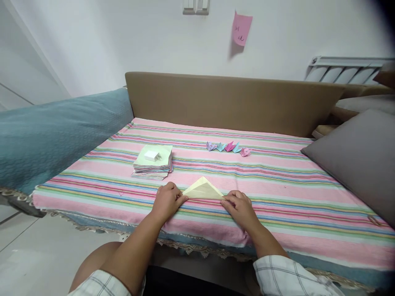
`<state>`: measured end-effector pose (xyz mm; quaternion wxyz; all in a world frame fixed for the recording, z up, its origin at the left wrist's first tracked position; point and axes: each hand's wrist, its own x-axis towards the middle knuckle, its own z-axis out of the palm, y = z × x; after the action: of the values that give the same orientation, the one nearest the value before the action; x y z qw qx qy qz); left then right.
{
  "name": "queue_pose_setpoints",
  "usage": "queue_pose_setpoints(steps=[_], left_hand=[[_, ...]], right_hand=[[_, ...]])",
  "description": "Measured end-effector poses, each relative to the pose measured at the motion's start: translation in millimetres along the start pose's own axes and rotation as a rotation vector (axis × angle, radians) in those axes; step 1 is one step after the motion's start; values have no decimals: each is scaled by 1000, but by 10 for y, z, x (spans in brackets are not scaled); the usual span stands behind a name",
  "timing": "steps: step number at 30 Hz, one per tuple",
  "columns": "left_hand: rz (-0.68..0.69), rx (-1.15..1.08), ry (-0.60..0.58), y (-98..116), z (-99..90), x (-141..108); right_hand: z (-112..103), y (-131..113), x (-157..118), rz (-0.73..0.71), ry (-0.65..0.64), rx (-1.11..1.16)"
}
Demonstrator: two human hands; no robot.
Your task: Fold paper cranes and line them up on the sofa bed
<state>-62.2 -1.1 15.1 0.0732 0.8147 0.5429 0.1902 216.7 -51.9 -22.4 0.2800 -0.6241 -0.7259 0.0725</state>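
Note:
A pale yellow paper (203,190), folded into a triangle, lies on the striped cloth with its peak toward the backrest. My left hand (168,199) pinches its left corner between thumb and fingers. At the right corner, my right hand (241,206) grips the paper the same way. Beyond the left hand stands a stack of paper sheets (152,167), a pale green one on top, with a white plug adapter (152,156) resting on it. Several small folded paper pieces (229,146) in purple, blue and pink form a row farther back.
The striped cloth (277,181) covers the seat, with a brown backrest (216,100) behind. A blue-covered armrest (70,127) borders the left side. At the right lies a grey cushion (361,156). A pink note (242,28) hangs on the wall.

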Motion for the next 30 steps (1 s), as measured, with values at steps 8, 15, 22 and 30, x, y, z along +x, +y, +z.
queue_pose_setpoints(steps=[8,15,22,30], left_hand=[[-61,24,40,7,39,20],[-68,120,46,41,43,32],[87,258,170,207,171,-30],[416,195,-6,591,398,-181]], right_hand=[[103,-14,55,119,68,26],[154,-54,92,195,84,22],[153,-78,108,205,88,-36],[148,-99,120,222,92,-66]])
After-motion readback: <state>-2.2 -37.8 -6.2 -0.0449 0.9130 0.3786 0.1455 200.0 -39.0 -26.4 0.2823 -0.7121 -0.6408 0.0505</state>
